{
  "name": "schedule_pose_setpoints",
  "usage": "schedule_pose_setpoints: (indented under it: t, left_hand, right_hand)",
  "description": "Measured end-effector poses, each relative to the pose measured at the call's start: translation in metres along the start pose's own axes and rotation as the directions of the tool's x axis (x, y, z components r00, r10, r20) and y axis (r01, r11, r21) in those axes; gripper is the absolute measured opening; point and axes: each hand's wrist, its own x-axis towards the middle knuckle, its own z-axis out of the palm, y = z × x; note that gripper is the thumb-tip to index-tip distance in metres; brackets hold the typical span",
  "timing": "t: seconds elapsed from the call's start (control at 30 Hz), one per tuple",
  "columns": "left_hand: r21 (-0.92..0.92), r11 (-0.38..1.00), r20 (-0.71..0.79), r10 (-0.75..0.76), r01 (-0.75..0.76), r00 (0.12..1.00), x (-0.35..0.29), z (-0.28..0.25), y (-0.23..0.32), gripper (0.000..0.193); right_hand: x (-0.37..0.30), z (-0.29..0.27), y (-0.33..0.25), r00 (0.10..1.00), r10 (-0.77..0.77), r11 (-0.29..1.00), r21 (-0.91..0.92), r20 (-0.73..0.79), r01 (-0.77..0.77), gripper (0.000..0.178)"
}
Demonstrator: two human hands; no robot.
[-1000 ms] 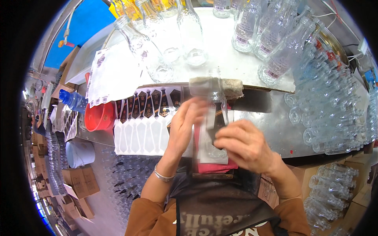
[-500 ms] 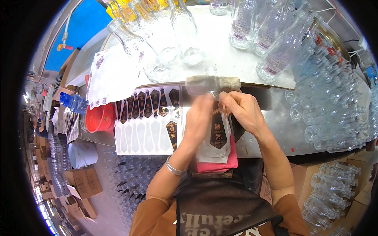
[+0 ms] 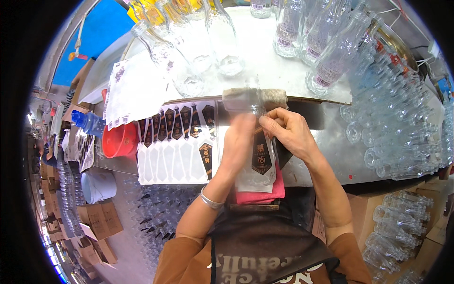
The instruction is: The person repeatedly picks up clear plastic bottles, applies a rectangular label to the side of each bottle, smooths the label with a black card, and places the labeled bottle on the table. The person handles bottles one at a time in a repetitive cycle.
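A clear glass bottle lies in front of me, its base toward me and its neck on a rolled beige cloth. On its upper face is a black tie-shaped label with copper-coloured print. My left hand is against the bottle's left side near the shoulder, its fingers smeared by motion. With thumb and curled fingers closed, my right hand grips the bottle's right side by the narrow top of the label. Beneath the bottle lies a pink cloth. Left of it, a label sheet holds several black labels and bare peeled spaces.
Unlabelled clear bottles stand on the white worktop, with back-labelled bottles at its right. Many bottles lie stacked further right. A red bucket and a white label sheet are at the left.
The bottle and both hands stay in about the same place. My right hand's fingers have shifted slightly up and left along the label's top. My left hand is blurred in both frames.
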Motion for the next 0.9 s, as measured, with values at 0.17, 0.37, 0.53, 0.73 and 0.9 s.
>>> schedule_pose_setpoints:
  t: [0.17, 0.37, 0.53, 0.73, 0.9]
  left_hand:
    - [-0.115, 0.989, 0.056, -0.084, 0.09, 0.995, -0.013, -0.009, 0.02, 0.06]
    - [0.139, 0.989, 0.106, 0.027, -0.041, 0.994, -0.052, -0.026, 0.036, 0.088]
    - [0.433, 0.848, 0.247, 0.216, -0.307, 0.945, -0.085, -0.037, 0.028, 0.121]
    - [0.495, 0.791, 0.266, 0.257, -0.361, 0.929, -0.094, -0.03, 0.021, 0.126]
    - [0.446, 0.809, 0.263, 0.291, -0.384, 0.92, -0.093, -0.032, 0.012, 0.127]
  right_hand:
    - [-0.016, -0.013, 0.003, 0.993, 0.001, 0.971, 0.236, -0.12, 0.028, 0.032]
    - [-0.013, -0.017, -0.039, 0.909, -0.402, 0.899, -0.238, -0.112, 0.369, 0.032]
    - [0.005, -0.015, -0.067, 0.74, -0.67, 0.63, -0.481, 0.06, 0.61, 0.027]
    - [-0.006, -0.007, -0.061, 0.653, -0.726, 0.478, -0.526, 0.214, 0.704, 0.024]
    - [-0.063, 0.003, -0.061, 0.756, -0.507, 0.756, -0.207, 0.414, 0.621, 0.016]
